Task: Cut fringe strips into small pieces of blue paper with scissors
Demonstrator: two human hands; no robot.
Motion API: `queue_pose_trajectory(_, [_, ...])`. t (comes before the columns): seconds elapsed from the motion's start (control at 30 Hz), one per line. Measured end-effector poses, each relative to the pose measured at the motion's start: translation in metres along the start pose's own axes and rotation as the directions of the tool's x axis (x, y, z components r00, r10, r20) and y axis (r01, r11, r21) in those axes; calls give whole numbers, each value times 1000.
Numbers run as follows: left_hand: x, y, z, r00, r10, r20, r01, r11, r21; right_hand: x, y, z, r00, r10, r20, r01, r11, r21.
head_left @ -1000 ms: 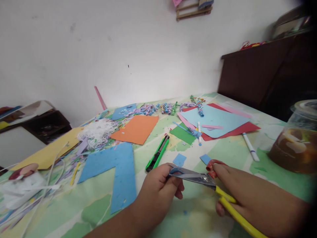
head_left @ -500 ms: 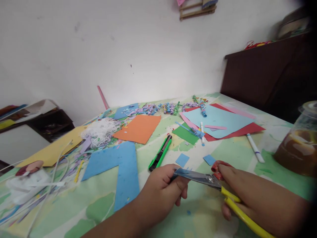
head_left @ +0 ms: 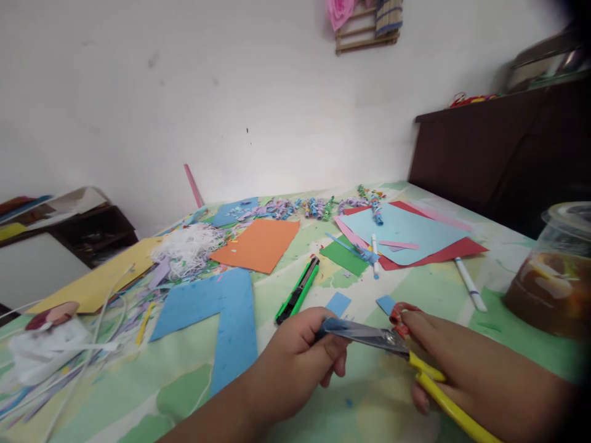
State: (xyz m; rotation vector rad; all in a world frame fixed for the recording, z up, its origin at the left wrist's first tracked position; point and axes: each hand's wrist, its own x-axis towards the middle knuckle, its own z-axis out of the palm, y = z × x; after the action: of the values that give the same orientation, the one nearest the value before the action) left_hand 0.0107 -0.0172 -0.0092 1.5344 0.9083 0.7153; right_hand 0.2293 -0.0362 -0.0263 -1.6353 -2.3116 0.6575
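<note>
My right hand grips a pair of scissors by its handles, one yellow and one red. The blades point left and reach the fingertips of my left hand. Those fingers are closed on a small piece of blue paper, mostly hidden by the fingers and the blades. Just beyond the hands lie two small blue paper pieces. A green box cutter rests on the table behind my left hand. Left of it is a large L-shaped blue sheet.
An orange sheet, white shredded strands and curled paper strips lie farther back. Stacked coloured sheets and white markers are at the right. A plastic cup of brown drink stands at the right edge.
The view has tilted up a little, so table things sit slightly lower. Both hands and the scissors keep nearly the same pose, shifted slightly left in view.
</note>
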Motion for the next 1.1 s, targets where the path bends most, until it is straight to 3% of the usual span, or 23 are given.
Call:
queue_pose_trajectory(0.17, [1,-1,0,993,53,-104,-49,998,44,-1,-1,-2,999,26,-18,-27,999,-31])
queue_pose_trajectory(0.37, [2,-5,3,996,2,-87,10,991,135,-3,-5,-3,1000,0,19,0,1000,-2])
queue_pose_trajectory(0.5, [1,-7,5,999,-17,-48,20,999,50,-6,-7,-2,1000,-13,26,13,1000,4])
queue_pose_trajectory(0.83, [-3,-5,3,994,88,-59,-75,980,183,-6,-4,0,999,-51,5,51,998,-49])
queue_pose_trajectory(1.1, [-1,-2,2,997,57,-49,-50,991,126,-3,-5,5,999,-38,-8,37,998,-48])
